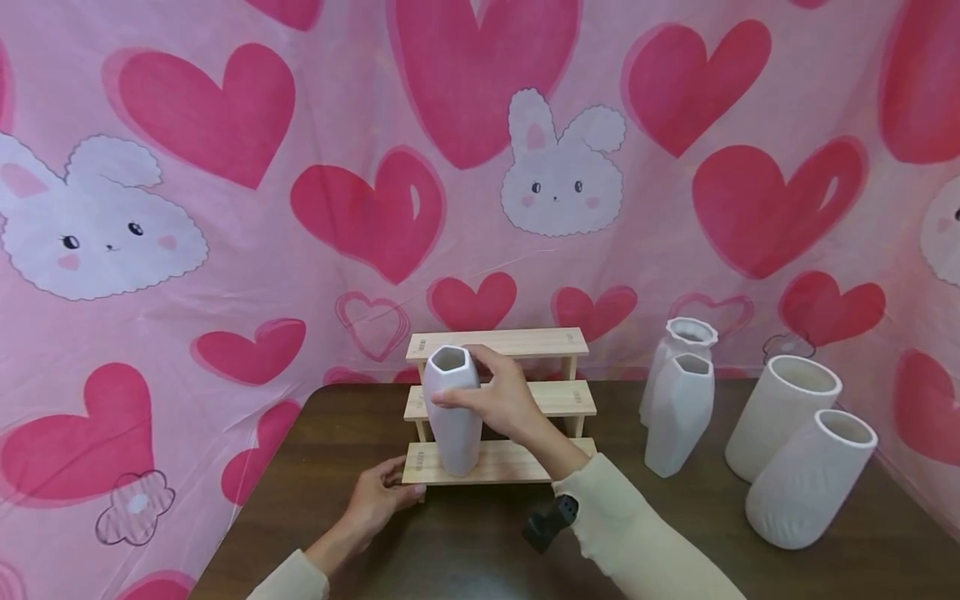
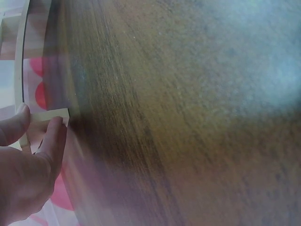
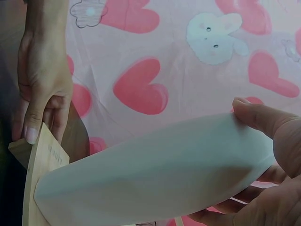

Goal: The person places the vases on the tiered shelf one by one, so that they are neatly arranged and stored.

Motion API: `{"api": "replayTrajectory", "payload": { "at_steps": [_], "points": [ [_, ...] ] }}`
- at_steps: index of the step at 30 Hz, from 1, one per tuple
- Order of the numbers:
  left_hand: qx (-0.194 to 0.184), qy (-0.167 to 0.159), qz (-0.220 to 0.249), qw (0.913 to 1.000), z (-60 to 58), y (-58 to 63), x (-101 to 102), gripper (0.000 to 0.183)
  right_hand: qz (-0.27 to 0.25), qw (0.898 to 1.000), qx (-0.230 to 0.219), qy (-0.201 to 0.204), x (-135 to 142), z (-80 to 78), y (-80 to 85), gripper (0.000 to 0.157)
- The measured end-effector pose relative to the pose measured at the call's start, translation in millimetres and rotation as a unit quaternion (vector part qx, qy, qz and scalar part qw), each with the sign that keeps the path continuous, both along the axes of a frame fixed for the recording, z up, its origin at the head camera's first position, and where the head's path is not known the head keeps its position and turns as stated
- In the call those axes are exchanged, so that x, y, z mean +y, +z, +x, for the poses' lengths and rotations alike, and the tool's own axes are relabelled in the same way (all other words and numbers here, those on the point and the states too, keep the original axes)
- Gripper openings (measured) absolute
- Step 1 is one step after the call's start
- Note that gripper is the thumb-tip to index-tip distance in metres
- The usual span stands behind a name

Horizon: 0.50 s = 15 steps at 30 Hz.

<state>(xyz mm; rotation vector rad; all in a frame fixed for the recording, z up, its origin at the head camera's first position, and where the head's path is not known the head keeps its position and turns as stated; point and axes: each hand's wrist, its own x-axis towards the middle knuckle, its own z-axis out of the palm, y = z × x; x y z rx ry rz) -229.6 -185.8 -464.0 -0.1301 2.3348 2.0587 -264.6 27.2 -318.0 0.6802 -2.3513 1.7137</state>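
Vase point(image 1: 454, 417) stood upright on the low shelf point(image 1: 510, 460), I saw, right hand point(image 1: 501, 400) clamped round its top, left hand point(image 1: 378, 498) pinching the shelf's end!

Soft light evenly covers the three-tier wooden stand point(image 1: 557, 400); in front of it, faint glare marks the wood-grain tabletop point(image 1: 450, 554). The left wrist view is hazy, soft-focused.

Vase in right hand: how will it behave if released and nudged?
The vase would likely tip easily: tall, its base narrower than its middle. It's probably rigid and breakable, judging by the ceramic-looking walls. Its faceted sides suggest little rolling if toppled.
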Motion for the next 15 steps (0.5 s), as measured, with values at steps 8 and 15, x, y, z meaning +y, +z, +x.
{"api": "replayTrajectory", "payload": {
  "at_steps": [8,15],
  "points": [
    [0.005,-0.002,0.005,1.0000,-0.6,-2.4,1.1,0.061,0.019,1.000,-0.008,0.009,1.3,-2.8,0.5,0.058],
    [0.008,-0.003,0.008,0.9999,-0.5,-3.6,2.1,0.062,0.047,0.999,-0.011,0.014,0.9,-4.3,-1.4,0.063]
  ]
}}
